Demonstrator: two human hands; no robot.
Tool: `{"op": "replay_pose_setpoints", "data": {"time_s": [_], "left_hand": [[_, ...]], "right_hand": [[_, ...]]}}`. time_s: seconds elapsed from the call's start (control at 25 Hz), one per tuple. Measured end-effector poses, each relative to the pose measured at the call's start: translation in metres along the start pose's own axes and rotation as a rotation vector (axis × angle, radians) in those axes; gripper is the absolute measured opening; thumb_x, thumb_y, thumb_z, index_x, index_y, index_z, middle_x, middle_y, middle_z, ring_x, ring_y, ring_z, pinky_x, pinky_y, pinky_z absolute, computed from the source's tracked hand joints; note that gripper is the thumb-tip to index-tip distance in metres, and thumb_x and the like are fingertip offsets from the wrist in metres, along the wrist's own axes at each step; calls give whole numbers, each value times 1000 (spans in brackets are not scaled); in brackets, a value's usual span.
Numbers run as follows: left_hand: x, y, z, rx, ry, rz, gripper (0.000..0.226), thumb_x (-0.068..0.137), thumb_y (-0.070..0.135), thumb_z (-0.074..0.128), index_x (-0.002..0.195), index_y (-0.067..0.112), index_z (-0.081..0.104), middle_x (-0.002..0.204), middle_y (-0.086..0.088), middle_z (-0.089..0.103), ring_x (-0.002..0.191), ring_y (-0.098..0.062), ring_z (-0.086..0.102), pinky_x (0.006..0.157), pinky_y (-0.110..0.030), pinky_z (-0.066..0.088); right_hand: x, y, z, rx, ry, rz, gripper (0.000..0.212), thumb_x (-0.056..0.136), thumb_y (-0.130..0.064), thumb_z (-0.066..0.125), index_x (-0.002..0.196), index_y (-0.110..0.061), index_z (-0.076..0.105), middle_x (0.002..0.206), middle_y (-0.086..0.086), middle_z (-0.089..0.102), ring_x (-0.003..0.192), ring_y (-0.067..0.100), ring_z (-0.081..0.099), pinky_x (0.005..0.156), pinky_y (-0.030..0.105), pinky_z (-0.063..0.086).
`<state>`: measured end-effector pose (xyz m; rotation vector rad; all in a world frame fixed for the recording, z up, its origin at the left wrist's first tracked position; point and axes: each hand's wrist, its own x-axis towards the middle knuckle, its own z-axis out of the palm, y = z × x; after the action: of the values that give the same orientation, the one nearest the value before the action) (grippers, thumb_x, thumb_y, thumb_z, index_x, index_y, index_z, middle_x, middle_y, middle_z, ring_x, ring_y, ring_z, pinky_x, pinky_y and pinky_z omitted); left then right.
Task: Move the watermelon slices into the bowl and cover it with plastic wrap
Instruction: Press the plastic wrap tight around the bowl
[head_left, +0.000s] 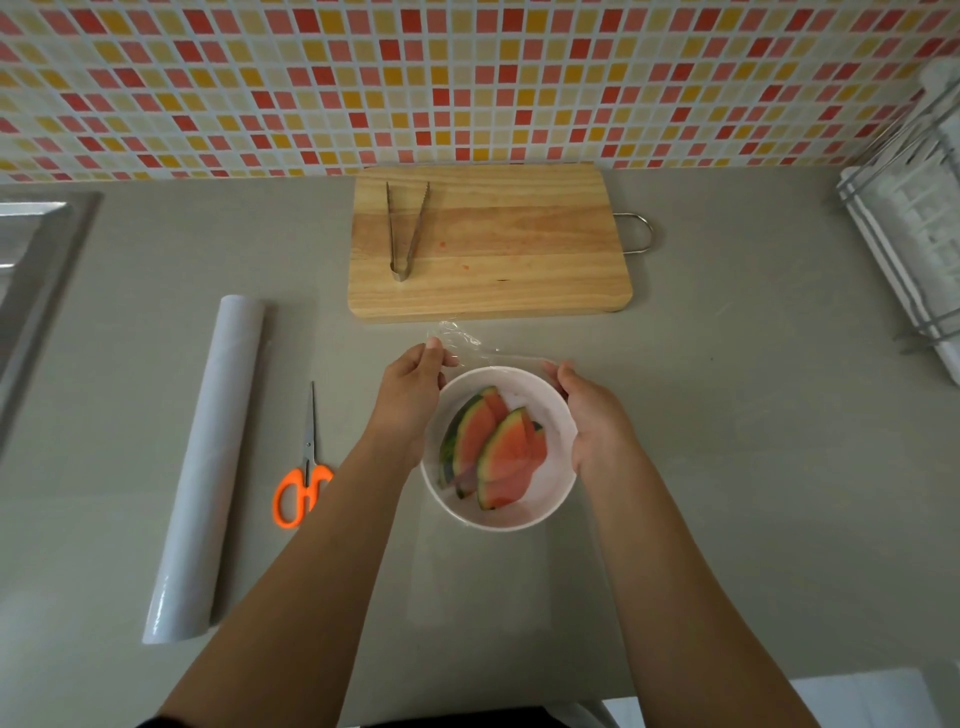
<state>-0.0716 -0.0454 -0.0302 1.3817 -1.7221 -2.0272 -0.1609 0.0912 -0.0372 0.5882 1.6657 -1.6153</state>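
A white bowl (540, 506) stands on the grey counter in front of me with watermelon slices (493, 452) lying in it. A sheet of clear plastic wrap (462, 340) lies over the bowl, crumpled at its far edge. My left hand (410, 387) pinches that far edge of the wrap by the bowl's left rim. My right hand (592, 410) presses against the bowl's right rim, fingers on the wrap.
A wooden cutting board (519, 249) with metal tongs (405, 228) lies behind the bowl. The plastic wrap roll (208, 467) and orange-handled scissors (304, 478) lie to the left. A sink (31, 260) is far left, a dish rack (914, 228) far right.
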Motion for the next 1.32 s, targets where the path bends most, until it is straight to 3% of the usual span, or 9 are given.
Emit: {"op": "replay_pose_setpoints", "data": {"time_s": [0.08, 0.16, 0.32, 0.44, 0.56, 0.88, 1.04, 1.16, 1.32], "left_hand": [[-1, 1, 1, -48, 34, -70, 36, 97, 37, 48, 78, 15, 70, 65, -3, 64, 58, -19, 60, 59, -30, 53], [-1, 2, 1, -62, 85, -130, 28, 92, 30, 57, 74, 16, 74, 69, -4, 71, 60, -22, 65, 58, -29, 54], [1, 0, 1, -39, 150, -177, 17, 84, 7, 59, 87, 11, 75, 86, -8, 72, 76, -28, 66, 67, -32, 56], [4, 0, 1, -51, 164, -202, 30, 86, 0, 48, 100, 20, 65, 98, -13, 66, 88, -32, 65, 83, -43, 56], [3, 2, 1, -37, 153, -203, 35, 87, 0, 43, 104, 25, 60, 97, -11, 62, 82, -29, 63, 77, -40, 57], [5, 3, 1, -3, 133, -216, 38, 86, 0, 41, 104, 28, 59, 99, -11, 61, 86, -31, 63, 73, -39, 57], [5, 3, 2, 12, 123, -201, 38, 86, -2, 43, 106, 27, 58, 100, -13, 61, 87, -33, 63, 77, -43, 57], [4, 3, 3, 16, 122, -192, 39, 85, -3, 44, 108, 26, 58, 101, -13, 61, 89, -34, 63, 81, -47, 57], [3, 2, 5, 45, 139, -183, 40, 84, -1, 41, 111, 25, 57, 105, -13, 62, 94, -33, 63, 84, -48, 56]], "right_hand": [[-4, -2, 0, -76, 37, -5, 42, 93, -30, 49, 60, -20, 75, 55, -2, 69, 49, 17, 63, 54, 25, 48], [-6, -3, 1, -74, 92, -1, 21, 88, -16, 53, 85, -14, 74, 69, 4, 69, 56, 20, 63, 56, 25, 48], [-8, -2, 3, -121, 183, -77, 48, 85, -2, 43, 130, -16, 50, 115, 4, 58, 96, 24, 59, 82, 31, 48], [-9, -1, 3, -136, 220, -99, 52, 84, -2, 42, 134, -17, 46, 129, 7, 55, 110, 26, 56, 94, 33, 46], [-10, -2, 6, -119, 233, -104, 55, 85, -2, 39, 137, -19, 40, 133, 6, 50, 113, 25, 54, 96, 34, 45], [-15, -2, 6, 103, 383, -150, 58, 88, 4, 38, 140, -21, 34, 127, 8, 51, 93, 17, 46, 81, 27, 39], [-19, 7, -10, 304, 264, -362, 33, 93, -12, 37, 122, -21, 48, 120, 1, 57, 106, 14, 53, 94, 26, 38], [-28, 21, -21, -254, -140, -621, 51, 90, -53, 25, 135, -35, 42, 132, -30, 42, 121, -16, 39, 100, 4, 28], [-29, 43, -20, -320, -175, -680, 78, 75, -81, 18, 129, -35, 50, 133, -13, 54, 122, 3, 50, 105, 27, 40]]}}
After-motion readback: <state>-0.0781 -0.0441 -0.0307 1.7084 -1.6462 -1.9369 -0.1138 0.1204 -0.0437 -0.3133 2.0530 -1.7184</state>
